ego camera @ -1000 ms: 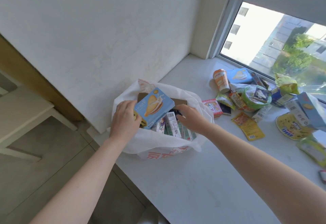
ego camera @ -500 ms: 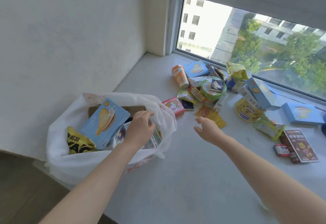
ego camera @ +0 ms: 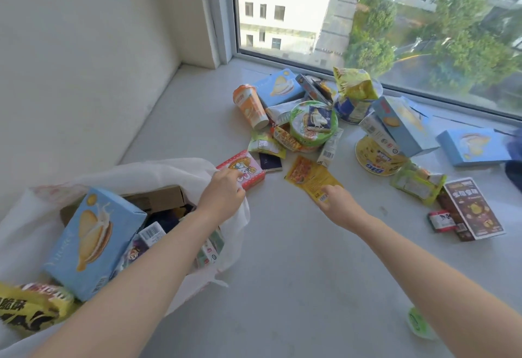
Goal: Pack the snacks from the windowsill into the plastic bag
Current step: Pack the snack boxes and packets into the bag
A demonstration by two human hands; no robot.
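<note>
The white plastic bag (ego camera: 158, 171) holds a blue biscuit box (ego camera: 93, 242). The left hand (ego camera: 221, 194) has left it for the pink snack box (ego camera: 245, 170); the right hand (ego camera: 337, 202) now touches the yellow sachet (ego camera: 309, 178) on the windowsill (ego camera: 282, 273), neither grip discernible.

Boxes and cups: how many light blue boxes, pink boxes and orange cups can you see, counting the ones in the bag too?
Light blue boxes: 4
Pink boxes: 1
Orange cups: 1
Total: 6
</note>
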